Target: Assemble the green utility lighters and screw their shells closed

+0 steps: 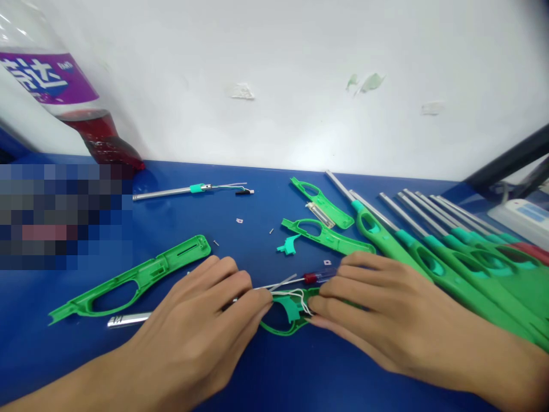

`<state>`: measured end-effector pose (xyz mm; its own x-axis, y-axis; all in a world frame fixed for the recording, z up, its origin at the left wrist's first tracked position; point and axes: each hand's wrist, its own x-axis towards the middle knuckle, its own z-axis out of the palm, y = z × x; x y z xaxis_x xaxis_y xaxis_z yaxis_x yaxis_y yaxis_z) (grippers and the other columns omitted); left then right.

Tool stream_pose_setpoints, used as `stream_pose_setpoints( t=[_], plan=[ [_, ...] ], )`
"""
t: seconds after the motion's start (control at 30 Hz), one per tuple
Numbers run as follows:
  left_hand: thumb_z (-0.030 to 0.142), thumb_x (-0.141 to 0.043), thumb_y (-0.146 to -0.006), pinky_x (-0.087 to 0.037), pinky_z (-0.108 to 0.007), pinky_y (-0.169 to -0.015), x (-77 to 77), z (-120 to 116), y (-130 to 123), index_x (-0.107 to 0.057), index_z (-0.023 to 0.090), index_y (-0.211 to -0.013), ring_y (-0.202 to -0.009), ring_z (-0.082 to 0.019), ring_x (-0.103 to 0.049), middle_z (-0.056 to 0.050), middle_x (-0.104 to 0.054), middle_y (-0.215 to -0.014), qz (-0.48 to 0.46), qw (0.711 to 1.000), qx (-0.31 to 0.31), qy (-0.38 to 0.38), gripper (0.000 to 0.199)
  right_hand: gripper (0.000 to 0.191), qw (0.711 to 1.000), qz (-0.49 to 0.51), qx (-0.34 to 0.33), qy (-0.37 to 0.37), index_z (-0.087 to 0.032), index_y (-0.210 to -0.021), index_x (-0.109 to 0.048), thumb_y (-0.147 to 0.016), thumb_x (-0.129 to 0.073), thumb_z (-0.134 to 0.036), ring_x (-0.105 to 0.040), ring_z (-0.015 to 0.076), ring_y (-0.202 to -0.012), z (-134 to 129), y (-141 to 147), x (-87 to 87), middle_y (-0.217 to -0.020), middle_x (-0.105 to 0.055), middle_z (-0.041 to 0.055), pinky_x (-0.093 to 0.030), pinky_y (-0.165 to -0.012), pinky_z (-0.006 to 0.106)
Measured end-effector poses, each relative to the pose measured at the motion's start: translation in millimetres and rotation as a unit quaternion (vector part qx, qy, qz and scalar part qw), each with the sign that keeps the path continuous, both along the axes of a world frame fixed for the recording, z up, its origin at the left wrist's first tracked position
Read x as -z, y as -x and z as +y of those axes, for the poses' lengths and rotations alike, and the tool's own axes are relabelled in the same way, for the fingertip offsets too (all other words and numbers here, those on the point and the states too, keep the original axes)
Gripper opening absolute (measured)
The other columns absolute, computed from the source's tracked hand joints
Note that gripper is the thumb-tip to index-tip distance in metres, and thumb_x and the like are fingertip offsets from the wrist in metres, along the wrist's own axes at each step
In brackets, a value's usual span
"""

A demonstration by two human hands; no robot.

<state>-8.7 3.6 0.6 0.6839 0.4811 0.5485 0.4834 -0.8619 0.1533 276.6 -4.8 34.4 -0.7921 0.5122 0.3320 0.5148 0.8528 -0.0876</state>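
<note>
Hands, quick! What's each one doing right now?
Left hand: curled over the silver tube; grip hidden, can't tell.
Right hand: closed, holding the green casing.

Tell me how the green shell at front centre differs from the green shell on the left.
Contents: the centre shell has a turquoise trigger and white wires at it, while the left shell shows neither.

View: the left shell lies almost wholly in sight, its moulded inside showing, while the centre shell is largely covered.

Shared: both are green, with a rounded opening.
</note>
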Motion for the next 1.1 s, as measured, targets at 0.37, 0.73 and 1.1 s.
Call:
stream_pose_setpoints(
  t=[0.37, 0.73, 1.1],
  plan=[
    [0.011, -0.048, -0.117, -0.041, -0.041, -0.076, -4.2, 0.7, -1.7, -0.068, 0.018, -0.116, -0.084, -0.022, -0.061, -0.002, -0.072, -0.092, -0.001, 1.000, -0.004, 0.002, 0.021, 0.025, 1.000, -0.023, -0.004, -0.021, -0.020, -0.107, -0.080, -0.115, -0.057, -0.017, -0.058, 0.0198, -0.070, -0.5, -2.5, -0.7, -0.086, -0.075, -0.0019, -0.041, -0.073, 0.040],
    [0.013, -0.045, -0.118, -0.044, -0.041, -0.084, -4.2, -1.5, 0.5, -0.068, 0.019, -0.121, -0.083, -0.021, -0.060, 0.000, -0.072, -0.092, 0.007, 1.000, 0.004, 0.018, 0.023, 0.035, 0.999, -0.019, 0.002, -0.038, -0.020, -0.102, -0.079, -0.120, -0.050, -0.027, -0.063, 0.0184, -0.071, 1.7, -1.5, -5.0, -0.081, -0.075, -0.0008, -0.043, -0.074, 0.039],
    [0.014, -0.040, -0.119, -0.047, -0.048, -0.098, 1.1, -8.3, 4.5, -0.071, 0.016, -0.139, -0.085, -0.024, -0.061, -0.001, -0.071, -0.087, 0.038, 0.998, 0.036, 0.017, 0.037, 0.040, 0.998, -0.050, 0.018, -0.021, -0.024, -0.079, -0.057, -0.118, -0.047, -0.022, -0.047, 0.0174, -0.058, 1.8, -2.2, -1.6, -0.067, -0.056, -0.0047, -0.033, -0.065, 0.038]
  ],
)
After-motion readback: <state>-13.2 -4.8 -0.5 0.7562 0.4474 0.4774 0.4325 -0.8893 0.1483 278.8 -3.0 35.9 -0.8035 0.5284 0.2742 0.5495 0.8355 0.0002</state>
